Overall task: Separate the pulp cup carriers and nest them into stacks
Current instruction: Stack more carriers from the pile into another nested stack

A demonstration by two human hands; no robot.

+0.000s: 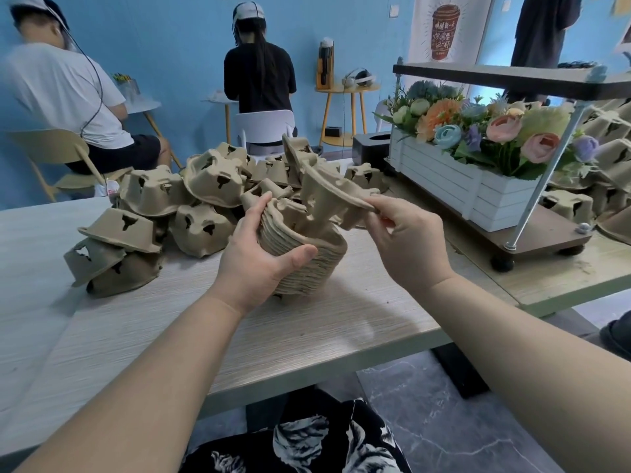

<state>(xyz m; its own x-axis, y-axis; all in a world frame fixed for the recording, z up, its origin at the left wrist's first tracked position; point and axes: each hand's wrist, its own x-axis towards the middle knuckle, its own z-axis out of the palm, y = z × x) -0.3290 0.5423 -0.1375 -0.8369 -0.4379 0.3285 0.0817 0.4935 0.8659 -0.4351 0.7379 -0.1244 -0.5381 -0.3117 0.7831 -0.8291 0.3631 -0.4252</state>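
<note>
1. Table first, since it's the biggest thing going: pale wood-grain top, with everything sitting toward its far edge and the near edge bare.
2. Next down is the loose pile of carriers, brown pulp cup carriers dumped upside down and every which way along the far edge, mostly over toward the far left side. A few have tumbled off to the left end of the heap.
3. On the adjoining tabletop to the right there's a little two-tier stand on feet, with a white slatted planter of fake flowers on its lower board. More carriers are piled behind it at the far right.
4. Then the nested stack, a tight bundle of carriers slotted into each other, tipped on its side and touching the table near the middle, just in front of the pile.
5. Left hand is clamped round that stack, thumb across the front, fingers curled over the back rim.
6. Right hand is pinching the rim of a single carrier between thumb and fingertips, other fingers loosely curled. That carrier is tilted, its lower end poking into the open top of the stack.
</note>
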